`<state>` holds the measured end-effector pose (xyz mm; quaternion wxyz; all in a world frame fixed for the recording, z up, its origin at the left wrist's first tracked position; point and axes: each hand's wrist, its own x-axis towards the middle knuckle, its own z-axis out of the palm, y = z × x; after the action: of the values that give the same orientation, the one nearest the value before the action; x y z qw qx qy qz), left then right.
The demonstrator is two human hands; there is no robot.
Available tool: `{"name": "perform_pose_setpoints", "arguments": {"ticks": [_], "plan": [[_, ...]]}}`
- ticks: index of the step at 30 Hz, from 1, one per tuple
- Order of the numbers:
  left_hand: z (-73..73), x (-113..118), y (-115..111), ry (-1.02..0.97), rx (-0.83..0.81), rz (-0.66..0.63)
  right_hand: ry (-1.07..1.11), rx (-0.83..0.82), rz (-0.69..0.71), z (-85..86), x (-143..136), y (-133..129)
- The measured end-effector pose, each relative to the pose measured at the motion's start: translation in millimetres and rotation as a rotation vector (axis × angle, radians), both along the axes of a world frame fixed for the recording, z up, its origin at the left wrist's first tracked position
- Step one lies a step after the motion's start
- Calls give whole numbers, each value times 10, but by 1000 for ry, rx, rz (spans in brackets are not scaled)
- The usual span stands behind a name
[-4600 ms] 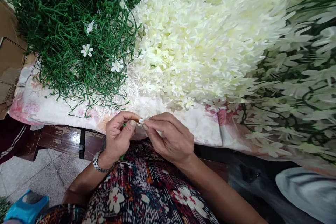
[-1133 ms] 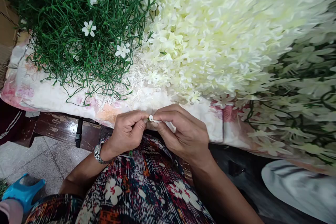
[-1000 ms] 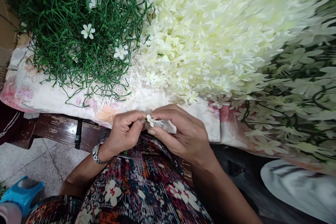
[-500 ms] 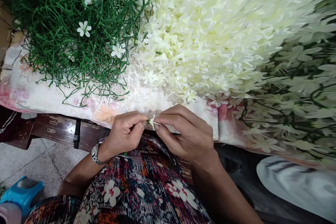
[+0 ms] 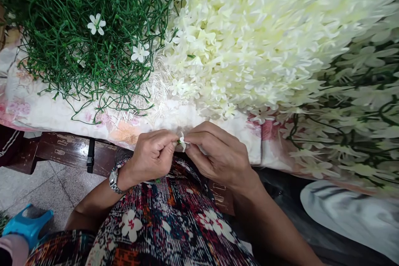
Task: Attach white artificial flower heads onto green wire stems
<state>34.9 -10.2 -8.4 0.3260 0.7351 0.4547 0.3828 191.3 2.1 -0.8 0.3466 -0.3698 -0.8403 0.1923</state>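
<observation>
Between my two hands, just off the table's front edge, is a small white artificial flower (image 5: 182, 141). My left hand (image 5: 155, 154) is closed, pinching the green stem under the flower between thumb and forefinger; most of the stem is hidden in the fist. From the right, my right hand (image 5: 220, 153) pinches a thin white stamen at the flower's centre between thumb and fingertips. Beyond them lie a heap of green plastic stems (image 5: 90, 50), with a few white flowers on it, and a large heap of cream-white petals (image 5: 249, 50).
Thin white stamens (image 5: 159, 78) lie between the two heaps. Flowers on green stems (image 5: 358, 133) hang over the right side of the floral tablecloth (image 5: 62, 112). A wooden bench (image 5: 71, 149) and a blue plastic stool (image 5: 29, 224) stand low at left, something white (image 5: 346, 216) at right.
The flower has turned slightly between my fingers and both hands are closer together. The view has shifted a little; the heaps look the same.
</observation>
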Motion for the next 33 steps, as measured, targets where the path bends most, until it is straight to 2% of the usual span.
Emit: {"name": "perform_pose_setpoints", "arguments": {"ticks": [12,23,27,33], "plan": [[29,42,32,96,40,26,-2,-3,-14,-39,-3,-14],[0,53,29,108,-12,48,-25,10,-23,-39,-29,4],[3,26,21,9,-65,36,-24,-1,-12,14,8,14],[53,-86,-27,-278,-186,34,145,-74,-70,138,63,-32]]}}
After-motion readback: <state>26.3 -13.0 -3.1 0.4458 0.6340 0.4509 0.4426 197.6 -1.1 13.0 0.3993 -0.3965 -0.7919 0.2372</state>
